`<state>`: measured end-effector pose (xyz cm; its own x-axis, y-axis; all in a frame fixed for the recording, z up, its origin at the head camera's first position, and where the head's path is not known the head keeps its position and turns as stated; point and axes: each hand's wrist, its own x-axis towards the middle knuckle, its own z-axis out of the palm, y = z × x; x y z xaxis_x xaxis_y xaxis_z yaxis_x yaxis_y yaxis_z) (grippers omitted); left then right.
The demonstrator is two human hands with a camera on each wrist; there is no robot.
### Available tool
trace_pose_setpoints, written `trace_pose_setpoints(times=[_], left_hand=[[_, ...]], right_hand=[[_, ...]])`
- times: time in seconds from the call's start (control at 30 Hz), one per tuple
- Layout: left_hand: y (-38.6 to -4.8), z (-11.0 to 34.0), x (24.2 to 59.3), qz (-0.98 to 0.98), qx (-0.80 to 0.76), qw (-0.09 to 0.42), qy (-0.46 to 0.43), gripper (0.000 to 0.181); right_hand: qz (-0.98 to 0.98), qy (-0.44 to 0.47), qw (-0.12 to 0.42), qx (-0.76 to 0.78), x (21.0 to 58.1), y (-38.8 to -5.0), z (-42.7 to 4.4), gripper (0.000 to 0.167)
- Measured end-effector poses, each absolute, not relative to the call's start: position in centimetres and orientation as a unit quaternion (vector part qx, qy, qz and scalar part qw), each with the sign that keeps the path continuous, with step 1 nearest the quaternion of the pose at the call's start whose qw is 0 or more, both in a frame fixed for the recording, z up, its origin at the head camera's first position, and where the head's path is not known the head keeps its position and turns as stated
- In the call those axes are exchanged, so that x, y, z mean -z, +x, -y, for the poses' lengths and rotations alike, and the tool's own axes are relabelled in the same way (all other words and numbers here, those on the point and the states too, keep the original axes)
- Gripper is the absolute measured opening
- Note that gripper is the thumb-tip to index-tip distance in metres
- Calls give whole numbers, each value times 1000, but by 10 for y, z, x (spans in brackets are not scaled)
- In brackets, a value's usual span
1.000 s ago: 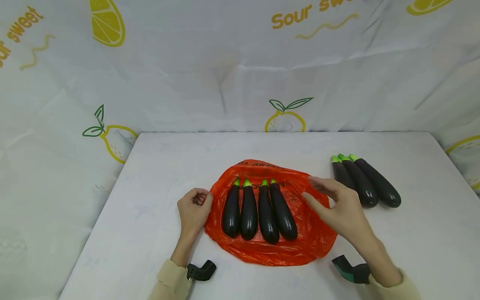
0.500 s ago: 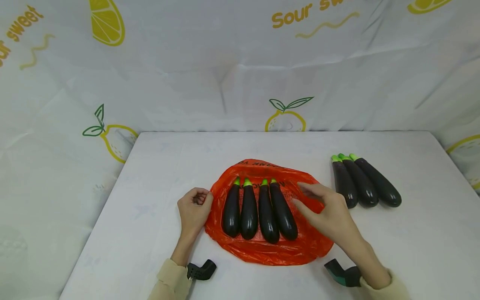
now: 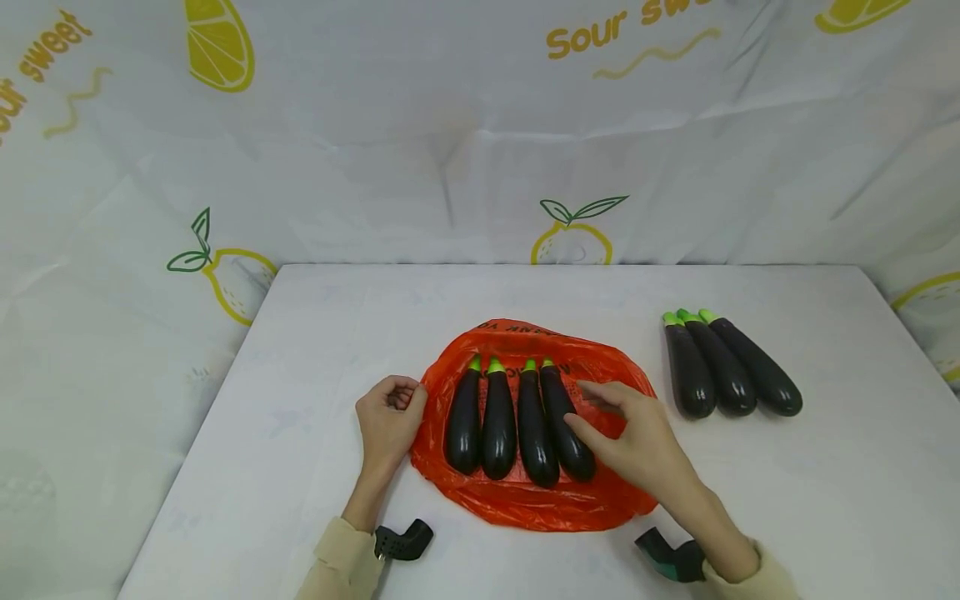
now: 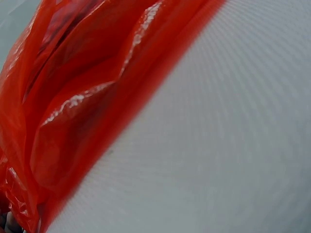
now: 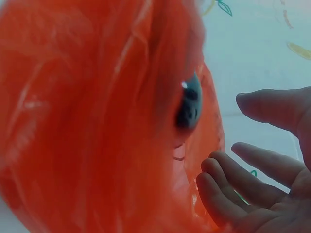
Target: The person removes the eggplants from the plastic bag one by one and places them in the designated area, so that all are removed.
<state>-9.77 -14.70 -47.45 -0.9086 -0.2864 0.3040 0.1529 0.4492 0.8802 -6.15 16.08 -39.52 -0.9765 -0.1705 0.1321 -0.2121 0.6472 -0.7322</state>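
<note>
A red plastic bag [image 3: 540, 508] lies spread on the table with several dark eggplants [image 3: 499, 425] side by side on it, green ends away from me. My left hand [image 3: 390, 421] pinches the bag's left edge between curled fingers and thumb. Over the bag's right part, my right hand [image 3: 637, 433] is open with nothing in it, thumb tip beside the rightmost eggplant [image 3: 564, 421]. In the right wrist view the fingers of my right hand [image 5: 262, 174] are spread from the thumb, near the red bag [image 5: 97, 121] and a dark rounded eggplant end [image 5: 190, 104].
Three more eggplants [image 3: 720, 367] lie together on the white table [image 3: 300, 350], right of the bag. Behind the table hangs a white cloth [image 3: 360, 167] printed with lemons and lettering. Each wrist carries a black strapped device, the left one [image 3: 405, 542] near the table's front.
My right hand has moved left over the bag, from its right edge toward the rightmost eggplant there, uncovering the three eggplants at the right. My left hand has stayed at the bag's edge.
</note>
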Motion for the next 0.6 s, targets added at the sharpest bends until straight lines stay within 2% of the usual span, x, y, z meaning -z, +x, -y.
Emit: trace_pose_setpoints(times=[0.6], left_hand=[[-98, 148, 476, 824, 524, 211, 40, 5]], right_hand=[[912, 92, -13, -399, 404, -59, -151, 50]])
